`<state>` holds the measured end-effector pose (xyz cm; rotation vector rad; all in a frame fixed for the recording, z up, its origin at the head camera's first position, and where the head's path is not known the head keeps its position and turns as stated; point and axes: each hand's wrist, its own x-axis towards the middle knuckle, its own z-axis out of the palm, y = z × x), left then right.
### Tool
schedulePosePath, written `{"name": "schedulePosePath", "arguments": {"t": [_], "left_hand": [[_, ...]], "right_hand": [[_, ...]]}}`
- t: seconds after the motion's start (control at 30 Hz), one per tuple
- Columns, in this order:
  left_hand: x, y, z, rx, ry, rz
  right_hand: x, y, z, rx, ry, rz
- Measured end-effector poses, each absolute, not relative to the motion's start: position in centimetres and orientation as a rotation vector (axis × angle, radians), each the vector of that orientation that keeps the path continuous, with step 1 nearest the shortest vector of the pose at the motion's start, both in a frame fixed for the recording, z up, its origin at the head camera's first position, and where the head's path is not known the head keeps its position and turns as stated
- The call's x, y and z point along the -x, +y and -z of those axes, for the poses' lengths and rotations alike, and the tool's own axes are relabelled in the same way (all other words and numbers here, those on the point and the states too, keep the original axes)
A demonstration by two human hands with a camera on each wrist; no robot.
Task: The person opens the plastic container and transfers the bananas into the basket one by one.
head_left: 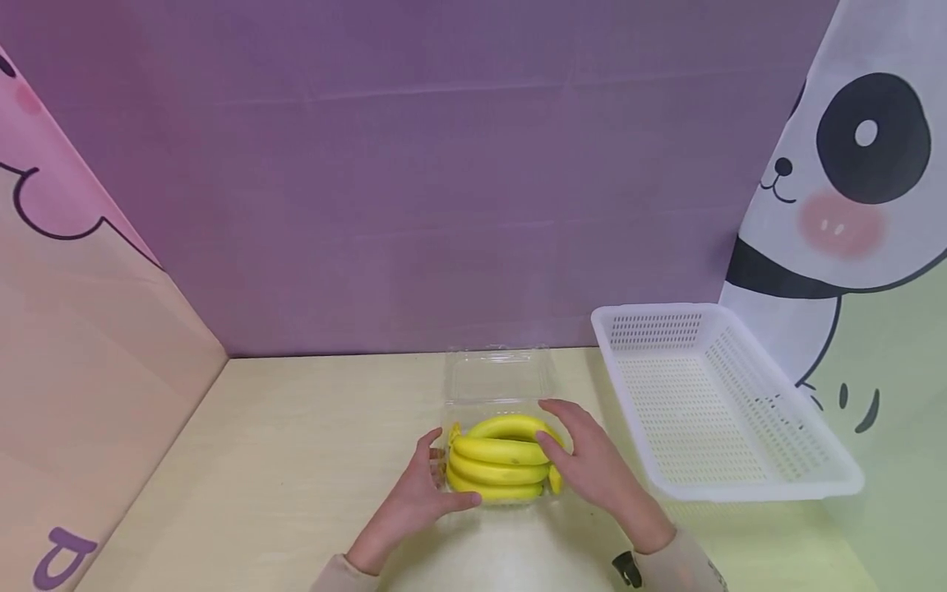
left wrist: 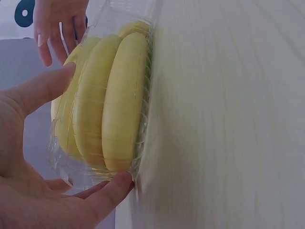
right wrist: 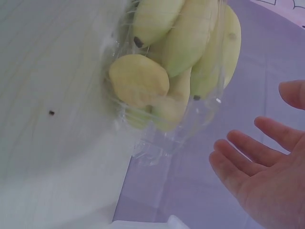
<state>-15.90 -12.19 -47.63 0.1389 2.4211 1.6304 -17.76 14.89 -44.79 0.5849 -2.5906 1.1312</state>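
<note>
Two sleeves (head_left: 344,575) entered at the bottom of the head view, a dark band (head_left: 627,569) showing at the right wrist. The left hand (head_left: 418,493), left of bottom centre, grasped the left end of the clear box (right wrist: 155,147), its thumb along the near side and its other fingers round the end. The right hand (head_left: 588,456), right of bottom centre, gripped nothing: in the right wrist view its fingers were spread, apart from the box.

The box stood low in the middle of the frame, on the pale table (head_left: 296,460), with the bananas (head_left: 497,474) inside it, lying mostly crosswise. Beyond them the lid (head_left: 499,376) was open, folded back towards the backdrop (head_left: 444,205); whether it touched the table could not be told.

The thin plastic looked likely to give: a hard squeeze from the left hand alone might buckle the wall or twist the box, since nothing braced the right end. In the right wrist view one banana jutted past the rim, so a tilt could tip it out, and it might prop the lid up or be bruised if pressed. A careless sweep of the right hand could also knock the end.

At the right of the frame lay the white basket (head_left: 688,411), well apart from the box, and behind it a printed panda (head_left: 836,164).
</note>
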Motion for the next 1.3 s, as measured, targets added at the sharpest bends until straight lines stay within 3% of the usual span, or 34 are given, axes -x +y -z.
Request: {"name": "schedulePosePath", "arguments": {"t": [1.3], "left_hand": [[16.0, -12.5, 47.9, -0.153, 2.412, -1.589]], "right_hand": [[16.6, 12.3, 43.7, -0.798, -2.856, -0.857]]}}
